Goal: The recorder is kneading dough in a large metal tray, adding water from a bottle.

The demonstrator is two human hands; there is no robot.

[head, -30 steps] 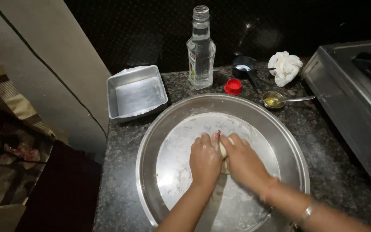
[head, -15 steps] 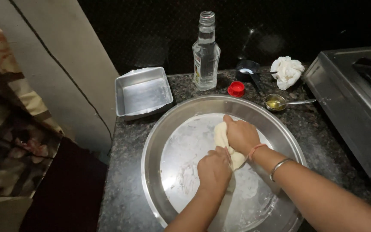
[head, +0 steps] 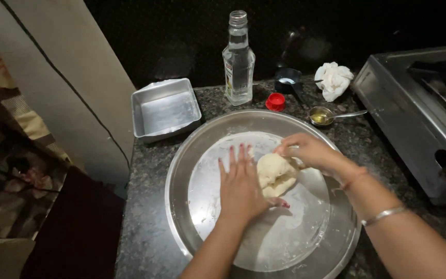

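Head view: a pale, lumpy ball of dough (head: 276, 174) lay in the floured middle of a wide round steel tray (head: 181, 206). The left hand (head: 241, 186) lay flat, fingers spread, against the dough's left side; the right hand (head: 309, 152) gripped its upper right edge. Behind stood a clear glass bottle (head: 238, 62) and a red cap (head: 275, 101).

A dark speckled granite counter (head: 145, 217) carries a wide round steel tray (head: 181, 155) at centre. At eleven o'clock sits a square metal tin (head: 166, 109); at twelve, a clear glass bottle (head: 238, 62) and red cap (head: 275, 102); at one, a small brass bowl (head: 320, 116) and white cloth (head: 334, 80); at three, a steel stove (head: 414, 113).
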